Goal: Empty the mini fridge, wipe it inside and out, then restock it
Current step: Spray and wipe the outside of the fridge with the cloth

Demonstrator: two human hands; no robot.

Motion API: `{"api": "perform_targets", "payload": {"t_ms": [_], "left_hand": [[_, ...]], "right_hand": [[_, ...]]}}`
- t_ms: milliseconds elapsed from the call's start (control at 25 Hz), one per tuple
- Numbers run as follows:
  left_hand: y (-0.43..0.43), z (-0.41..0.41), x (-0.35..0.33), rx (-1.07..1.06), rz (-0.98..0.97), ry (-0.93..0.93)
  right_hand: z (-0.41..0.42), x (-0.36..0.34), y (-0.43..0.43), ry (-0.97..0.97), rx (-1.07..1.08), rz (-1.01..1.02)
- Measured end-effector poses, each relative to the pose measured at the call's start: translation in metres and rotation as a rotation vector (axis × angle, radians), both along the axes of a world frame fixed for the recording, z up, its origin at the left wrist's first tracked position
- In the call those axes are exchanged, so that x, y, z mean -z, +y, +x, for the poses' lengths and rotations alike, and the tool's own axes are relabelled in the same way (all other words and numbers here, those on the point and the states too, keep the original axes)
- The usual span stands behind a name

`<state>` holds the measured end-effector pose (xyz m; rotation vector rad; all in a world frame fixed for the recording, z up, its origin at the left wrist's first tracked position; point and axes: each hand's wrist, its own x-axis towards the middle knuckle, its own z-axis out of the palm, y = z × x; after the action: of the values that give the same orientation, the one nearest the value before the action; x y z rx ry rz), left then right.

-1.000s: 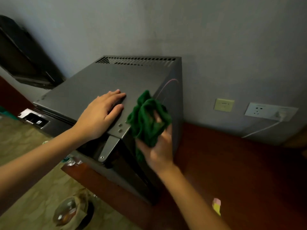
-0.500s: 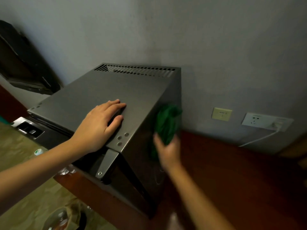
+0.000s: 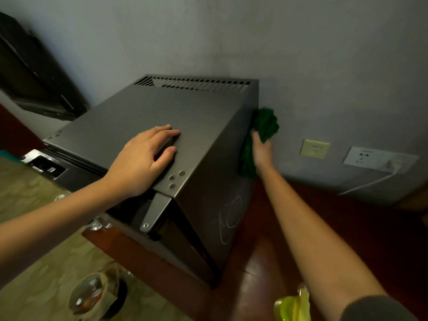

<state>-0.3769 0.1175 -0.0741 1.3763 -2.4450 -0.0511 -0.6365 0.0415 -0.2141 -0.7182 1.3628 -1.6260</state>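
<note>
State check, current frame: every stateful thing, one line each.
left hand: open, flat on top of mini fridge
right hand: gripping green cloth
green cloth: bunched, pressed against fridge's right side near the rear
mini fridge: upright; door state unclear
wall socket: white plug inserted

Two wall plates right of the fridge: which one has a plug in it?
The white socket plate, farthest right: a white plug sits at its right end. The smaller yellowish plate beside it has no plug.
</note>
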Motion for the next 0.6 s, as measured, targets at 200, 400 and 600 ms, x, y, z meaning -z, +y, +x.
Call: {"api": "perform_targets", "payload": {"t_ms": [200,400,600], "left_hand": [[-0.002,0.002,0.001,0.007,0.000,0.011],[-0.005,0.004,0.005,0.000,-0.002,0.020],[-0.004,0.002,0.000,-0.005,0.016,0.027]], "right_hand": [[0.110,0.044,0.166,0.173,-0.083,0.002],[0.075,-0.052,0.108,0.384,-0.156,-0.443],[-0.002,-0.014,0.004,0.009,-0.038,-0.004]]}}
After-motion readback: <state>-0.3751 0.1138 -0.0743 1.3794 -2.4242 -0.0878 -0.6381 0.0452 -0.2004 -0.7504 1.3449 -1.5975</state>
